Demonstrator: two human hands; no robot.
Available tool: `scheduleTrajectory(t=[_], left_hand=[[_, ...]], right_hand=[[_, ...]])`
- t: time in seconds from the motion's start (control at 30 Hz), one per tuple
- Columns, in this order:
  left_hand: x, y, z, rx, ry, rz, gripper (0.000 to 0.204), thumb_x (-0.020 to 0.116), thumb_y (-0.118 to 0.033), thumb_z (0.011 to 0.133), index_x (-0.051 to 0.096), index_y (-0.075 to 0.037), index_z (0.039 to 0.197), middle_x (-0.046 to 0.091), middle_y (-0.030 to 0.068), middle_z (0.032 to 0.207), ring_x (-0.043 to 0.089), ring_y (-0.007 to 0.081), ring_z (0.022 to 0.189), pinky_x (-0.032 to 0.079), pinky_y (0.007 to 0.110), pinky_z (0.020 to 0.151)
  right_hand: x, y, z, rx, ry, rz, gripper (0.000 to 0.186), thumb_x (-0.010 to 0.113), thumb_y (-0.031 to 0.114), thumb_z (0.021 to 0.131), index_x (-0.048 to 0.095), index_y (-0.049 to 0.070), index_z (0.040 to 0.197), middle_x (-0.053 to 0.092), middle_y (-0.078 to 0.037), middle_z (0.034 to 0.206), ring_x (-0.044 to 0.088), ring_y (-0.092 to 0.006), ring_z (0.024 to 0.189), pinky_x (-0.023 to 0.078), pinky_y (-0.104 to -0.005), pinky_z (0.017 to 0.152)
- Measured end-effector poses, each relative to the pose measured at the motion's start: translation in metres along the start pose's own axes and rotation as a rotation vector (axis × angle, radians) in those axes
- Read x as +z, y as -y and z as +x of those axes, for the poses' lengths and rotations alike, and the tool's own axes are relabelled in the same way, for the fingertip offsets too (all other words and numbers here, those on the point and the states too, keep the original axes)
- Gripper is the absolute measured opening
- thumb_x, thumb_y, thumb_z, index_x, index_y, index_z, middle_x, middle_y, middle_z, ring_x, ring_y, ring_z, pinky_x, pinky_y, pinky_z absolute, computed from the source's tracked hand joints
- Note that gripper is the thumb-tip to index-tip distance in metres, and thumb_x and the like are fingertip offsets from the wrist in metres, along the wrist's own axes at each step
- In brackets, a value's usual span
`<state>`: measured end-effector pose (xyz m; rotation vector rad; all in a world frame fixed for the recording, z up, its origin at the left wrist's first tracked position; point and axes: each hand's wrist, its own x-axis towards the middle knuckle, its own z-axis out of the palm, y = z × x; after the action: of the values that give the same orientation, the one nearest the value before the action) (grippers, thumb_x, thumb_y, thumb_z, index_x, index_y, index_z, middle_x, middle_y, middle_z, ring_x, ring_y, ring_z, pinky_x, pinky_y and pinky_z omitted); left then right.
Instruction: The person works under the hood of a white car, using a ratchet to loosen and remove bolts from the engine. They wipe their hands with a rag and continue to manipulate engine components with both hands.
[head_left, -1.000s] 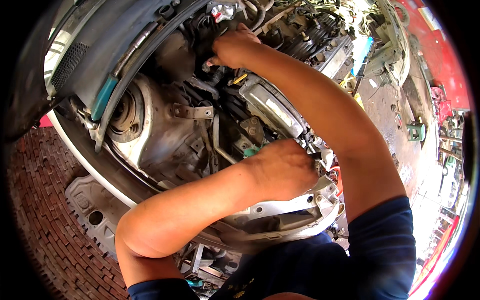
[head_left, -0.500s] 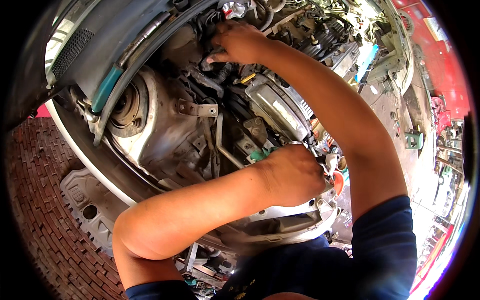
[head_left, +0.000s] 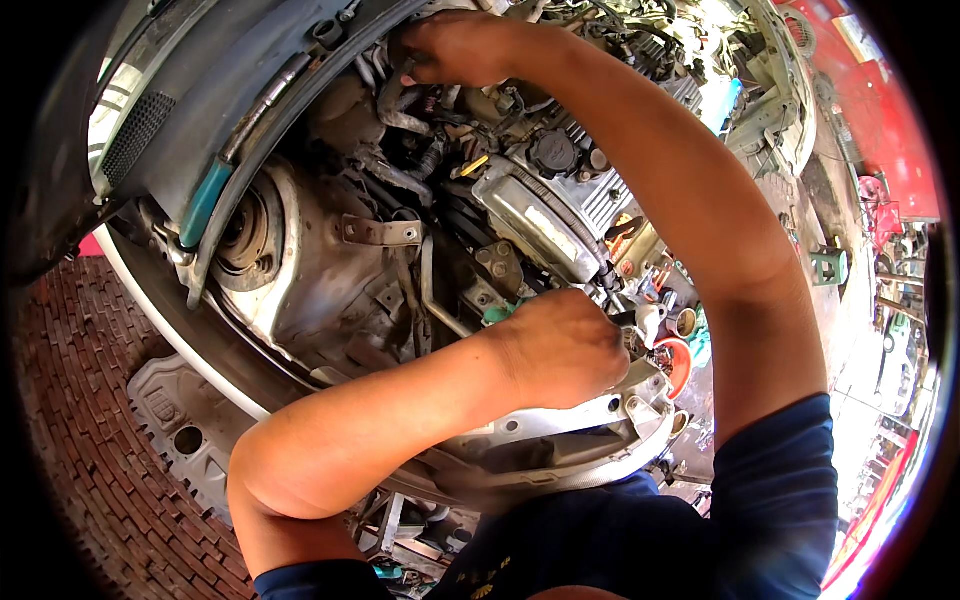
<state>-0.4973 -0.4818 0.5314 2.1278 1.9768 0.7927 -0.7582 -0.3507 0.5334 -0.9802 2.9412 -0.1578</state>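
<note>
At the top centre, my right hand (head_left: 445,52) reaches among hoses and dark parts at the back of the car's engine bay; its bent fingertips are partly hidden, so what they touch is unclear. My left hand (head_left: 570,350) is curled closed at the front of the bay, beside a small green object (head_left: 500,312); what it grips is hidden. Between the hands lie a silver cover (head_left: 535,215), a black round cap (head_left: 553,153) and a bracket (head_left: 380,228). At left sits the metal strut tower (head_left: 310,260).
A teal-handled tool (head_left: 208,200) lies along the upper-left edge of the bay. A metal panel (head_left: 170,405) rests on brick paving (head_left: 75,400). An orange container (head_left: 672,365) sits beside my left hand. A green stool (head_left: 828,265) and red panels (head_left: 885,130) are at right.
My right hand has moved up and slightly left, further toward the back of the bay, uncovering the black cap. My left hand stays near the same place, shifting slightly.
</note>
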Motion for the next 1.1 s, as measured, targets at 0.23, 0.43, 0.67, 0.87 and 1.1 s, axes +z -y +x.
scheduleTrajectory(t=[0.23,0.43,0.67,0.87,1.1], left_hand=[[-0.005,-0.002,0.002,0.013,-0.065,0.02,0.02,0.064,-0.017,0.082,0.057,-0.011,0.065,0.061,0.0052,0.06,0.069,0.0248,0.059,0.054,0.04,0.056],[-0.008,-0.002,0.0,0.02,-0.076,0.011,0.019,0.065,-0.017,0.083,0.059,-0.009,0.066,0.061,0.0062,0.06,0.069,0.026,0.06,0.056,0.041,0.059],[-0.006,0.0,-0.001,0.003,-0.059,0.049,0.022,0.071,-0.023,0.084,0.063,-0.007,0.07,0.063,0.0066,0.063,0.069,0.0264,0.061,0.058,0.041,0.064],[-0.003,-0.002,0.006,-0.048,-0.043,0.005,0.017,0.067,-0.02,0.084,0.072,-0.008,0.073,0.071,0.0067,0.071,0.073,0.0253,0.076,0.058,0.039,0.075],[-0.007,-0.001,0.003,-0.054,-0.064,-0.045,0.021,0.067,-0.021,0.089,0.072,-0.004,0.078,0.072,0.0103,0.076,0.073,0.0303,0.082,0.058,0.042,0.079]], right_hand=[[0.006,-0.011,0.009,-0.036,-0.121,-0.244,0.034,0.063,0.033,0.098,0.077,0.013,0.121,0.076,-0.013,0.123,0.068,-0.038,0.122,0.053,-0.048,0.106],[0.027,0.031,-0.043,0.041,0.185,-0.155,0.043,0.063,0.054,0.103,0.077,0.014,0.109,0.077,-0.013,0.094,0.076,-0.0332,0.092,0.062,-0.049,0.082],[0.059,0.077,-0.03,0.297,0.194,0.034,0.042,0.058,0.04,0.103,0.08,0.005,0.102,0.079,-0.016,0.099,0.077,-0.0381,0.097,0.062,-0.055,0.081],[0.1,0.081,0.002,0.578,0.139,0.209,0.031,0.063,0.018,0.094,0.081,0.011,0.119,0.078,-0.019,0.12,0.076,-0.0367,0.112,0.06,-0.0561,0.085],[0.1,0.067,0.008,0.69,0.183,0.367,0.058,0.06,0.056,0.103,0.08,0.003,0.096,0.079,-0.009,0.077,0.079,-0.023,0.078,0.063,-0.0425,0.085]])
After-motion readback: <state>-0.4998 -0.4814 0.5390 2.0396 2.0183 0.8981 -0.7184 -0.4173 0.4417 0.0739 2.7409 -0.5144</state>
